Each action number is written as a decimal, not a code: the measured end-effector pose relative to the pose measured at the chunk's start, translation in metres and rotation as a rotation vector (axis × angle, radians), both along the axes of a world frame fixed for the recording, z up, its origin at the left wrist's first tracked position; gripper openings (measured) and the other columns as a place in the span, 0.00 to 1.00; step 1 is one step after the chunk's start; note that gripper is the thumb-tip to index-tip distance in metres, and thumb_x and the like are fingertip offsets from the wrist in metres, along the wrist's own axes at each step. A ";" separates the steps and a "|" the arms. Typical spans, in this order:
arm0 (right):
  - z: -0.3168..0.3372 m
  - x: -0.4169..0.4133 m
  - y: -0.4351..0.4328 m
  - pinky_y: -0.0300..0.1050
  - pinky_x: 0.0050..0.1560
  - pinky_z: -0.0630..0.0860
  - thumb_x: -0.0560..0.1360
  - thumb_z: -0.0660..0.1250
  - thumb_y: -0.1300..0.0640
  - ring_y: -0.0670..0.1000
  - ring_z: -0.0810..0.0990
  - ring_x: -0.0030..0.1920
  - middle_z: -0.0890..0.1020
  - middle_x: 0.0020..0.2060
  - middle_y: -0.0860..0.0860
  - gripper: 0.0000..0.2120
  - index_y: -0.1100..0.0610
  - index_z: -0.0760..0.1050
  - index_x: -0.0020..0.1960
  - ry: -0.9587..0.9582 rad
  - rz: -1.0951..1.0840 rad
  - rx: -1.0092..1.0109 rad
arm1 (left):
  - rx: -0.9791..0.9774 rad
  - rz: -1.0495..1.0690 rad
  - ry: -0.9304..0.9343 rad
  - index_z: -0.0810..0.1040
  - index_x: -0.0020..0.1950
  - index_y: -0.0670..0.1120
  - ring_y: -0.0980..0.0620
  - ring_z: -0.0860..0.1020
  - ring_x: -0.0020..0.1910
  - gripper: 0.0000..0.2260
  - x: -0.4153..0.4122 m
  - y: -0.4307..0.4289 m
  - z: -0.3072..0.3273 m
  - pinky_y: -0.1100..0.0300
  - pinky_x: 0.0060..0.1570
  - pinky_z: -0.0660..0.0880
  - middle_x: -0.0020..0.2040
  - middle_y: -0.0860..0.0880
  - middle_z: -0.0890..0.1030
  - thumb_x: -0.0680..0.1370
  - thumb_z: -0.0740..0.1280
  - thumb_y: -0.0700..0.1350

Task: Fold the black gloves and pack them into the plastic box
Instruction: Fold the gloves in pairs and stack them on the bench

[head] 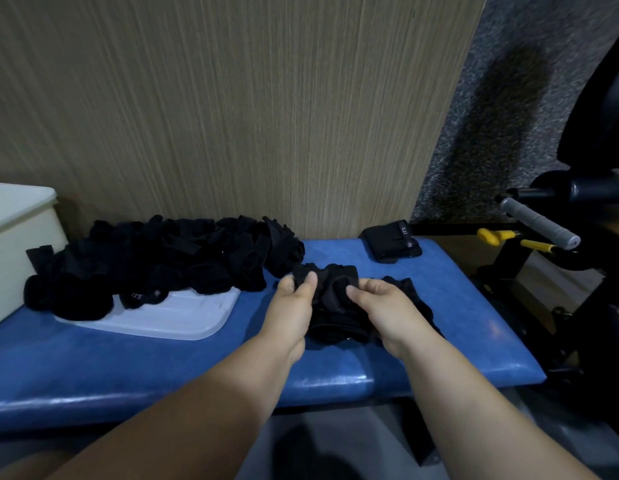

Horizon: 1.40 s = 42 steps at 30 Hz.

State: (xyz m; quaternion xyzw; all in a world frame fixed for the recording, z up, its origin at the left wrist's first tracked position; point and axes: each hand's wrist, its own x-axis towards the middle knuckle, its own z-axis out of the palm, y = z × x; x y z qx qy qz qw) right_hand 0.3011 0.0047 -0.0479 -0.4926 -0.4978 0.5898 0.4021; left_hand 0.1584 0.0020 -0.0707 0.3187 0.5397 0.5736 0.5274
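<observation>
Hands point(294, 299) pinch a black glove point(332, 285) above the blue tabletop point(474, 323)

The left hand grips the glove's left end, thumb on top and fingers curled under the cloth. The right hand point(380, 306) holds the other end, its thumb pressed on the cloth and its fingers tucked beneath. The glove is bunched between them, raised a little over a small heap point(339, 329) of more black gloves that lies on the tabletop under and just beyond the right wrist.

To the left, a big pile point(169, 258) of loose black gloves stretches along the back of the tabletop against a wood-grain panel point(231, 98). Its near edge spills onto a flat, translucent plastic lid point(183, 318), which lies on the tabletop with its front half bare. One glove there shows small pale lettering.

At the far left edge stands a pale plastic box point(13, 244), touching the pile; its inside cannot be seen from this angle.

A folded glove point(392, 242) sits alone at the back right corner of the tabletop, well apart from the pile and from the hands.

Off the right end of the tabletop stands dark exercise gear with a grey-gripped bar point(540, 223) and yellow parts point(491, 236).
</observation>
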 end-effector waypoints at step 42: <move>-0.017 -0.003 0.004 0.53 0.76 0.40 0.82 0.48 0.45 0.48 0.40 0.78 0.52 0.78 0.44 0.24 0.49 0.56 0.77 -1.313 0.246 0.508 | 0.217 -0.234 1.260 0.68 0.72 0.54 0.55 0.61 0.73 0.17 -0.005 -0.006 -0.018 0.58 0.71 0.56 0.71 0.55 0.70 0.83 0.55 0.50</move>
